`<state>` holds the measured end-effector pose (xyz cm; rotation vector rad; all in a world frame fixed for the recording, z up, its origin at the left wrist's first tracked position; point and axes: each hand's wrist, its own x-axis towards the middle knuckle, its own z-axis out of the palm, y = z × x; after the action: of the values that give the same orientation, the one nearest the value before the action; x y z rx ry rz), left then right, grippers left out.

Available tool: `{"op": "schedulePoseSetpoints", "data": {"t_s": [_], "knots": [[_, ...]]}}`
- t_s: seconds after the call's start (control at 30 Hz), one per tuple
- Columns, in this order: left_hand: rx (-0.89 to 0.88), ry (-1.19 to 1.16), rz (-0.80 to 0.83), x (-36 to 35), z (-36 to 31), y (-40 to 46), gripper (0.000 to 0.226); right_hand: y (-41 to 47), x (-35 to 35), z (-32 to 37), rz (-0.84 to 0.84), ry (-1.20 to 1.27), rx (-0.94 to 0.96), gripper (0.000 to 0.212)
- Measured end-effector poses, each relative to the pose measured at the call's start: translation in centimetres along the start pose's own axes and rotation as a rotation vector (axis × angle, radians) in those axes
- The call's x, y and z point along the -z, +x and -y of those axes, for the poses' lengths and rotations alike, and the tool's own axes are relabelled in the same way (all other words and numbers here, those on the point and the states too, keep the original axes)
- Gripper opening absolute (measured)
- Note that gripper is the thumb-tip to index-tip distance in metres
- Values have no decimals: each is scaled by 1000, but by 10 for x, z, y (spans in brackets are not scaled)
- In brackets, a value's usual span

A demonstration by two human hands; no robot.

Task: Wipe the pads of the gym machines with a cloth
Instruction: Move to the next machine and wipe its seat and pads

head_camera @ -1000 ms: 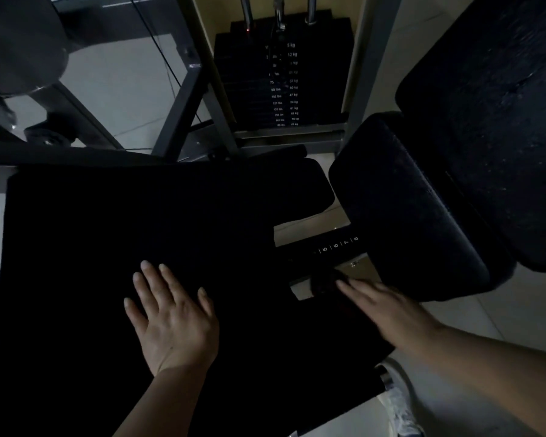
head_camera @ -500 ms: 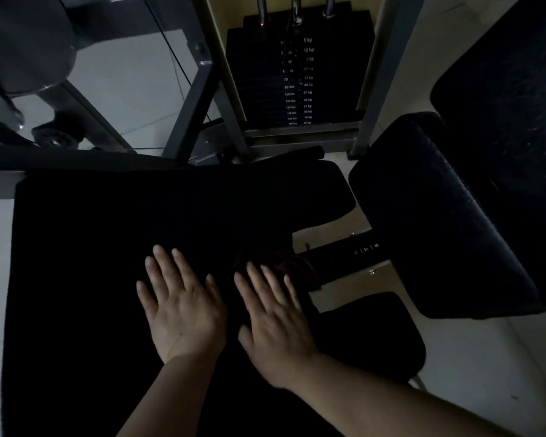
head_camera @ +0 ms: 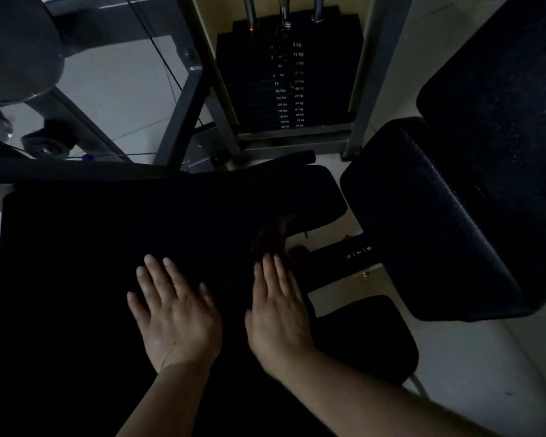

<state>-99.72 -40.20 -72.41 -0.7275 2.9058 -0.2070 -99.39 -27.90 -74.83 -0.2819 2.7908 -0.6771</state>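
Note:
It is very dark. A wide black seat pad (head_camera: 76, 279) fills the left and middle of the view. My left hand (head_camera: 174, 313) lies flat on it with fingers spread. My right hand (head_camera: 278, 313) lies flat beside it, near the pad's right edge. A dark reddish cloth (head_camera: 273, 234) sits bunched just beyond my right fingertips and seems to run under them; its outline is hard to make out. A thick black back pad (head_camera: 438, 231) stands to the right.
A weight stack (head_camera: 284, 83) with kg labels stands at the back between grey frame posts. A numbered adjustment bar (head_camera: 356, 253) joins seat and back pad. A small black pad (head_camera: 375, 335) sits low on the right. Another dark pad (head_camera: 501, 89) is upper right. The floor is pale tile.
My right hand came in from the seat's right edge, landed flat next to my left hand, then slid slightly forward. The cloth bunch shifted forward. My left hand stayed put.

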Motion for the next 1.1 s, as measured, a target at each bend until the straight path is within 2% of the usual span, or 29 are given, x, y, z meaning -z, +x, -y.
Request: {"op": "schedulePoseSetpoints", "data": {"t_s": [0.1, 0.17, 0.3, 0.5, 0.57, 0.67, 0.8, 0.83, 0.9, 0.97, 1.03, 1.1], "knots": [[-4, 4, -25, -2, 2, 0, 68, -58, -17, -9, -58, -77, 0, 70], [-8, 14, -19, -4, 2, 0, 69, -63, -25, -5, -75, -55, -41, 66], [2, 41, -9, -5, 1, 1, 68, -16, -31, 20, -60, -8, -212, 91], [11, 52, -35, -7, -1, 2, 63, 87, -5, 42, -161, 329, -619, 77], [8, 43, -57, -10, 1, 3, 65, 112, 7, 35, -232, 504, -779, 68], [1, 23, -45, -13, 3, 5, 64, 139, 19, 14, -231, 743, -1020, 61], [-36, 9, -106, -15, 6, 4, 68, 147, 44, -13, -362, 998, -1180, 57], [-42, 13, -114, -17, 7, 4, 68, 149, 49, -24, -436, 1035, -1196, 56], [-52, 2, -115, -18, 8, 5, 68, 150, 49, -40, -509, 934, -1193, 55], [-53, -9, -123, -19, 7, 7, 67, 144, 37, -31, -447, 825, -1063, 55], [-47, -19, -120, -19, 6, 6, 67, 131, 19, -12, -347, 736, -829, 56], [-47, -33, -148, -19, 6, 6, 66, 125, 8, -10, -220, 546, -686, 58]]}}
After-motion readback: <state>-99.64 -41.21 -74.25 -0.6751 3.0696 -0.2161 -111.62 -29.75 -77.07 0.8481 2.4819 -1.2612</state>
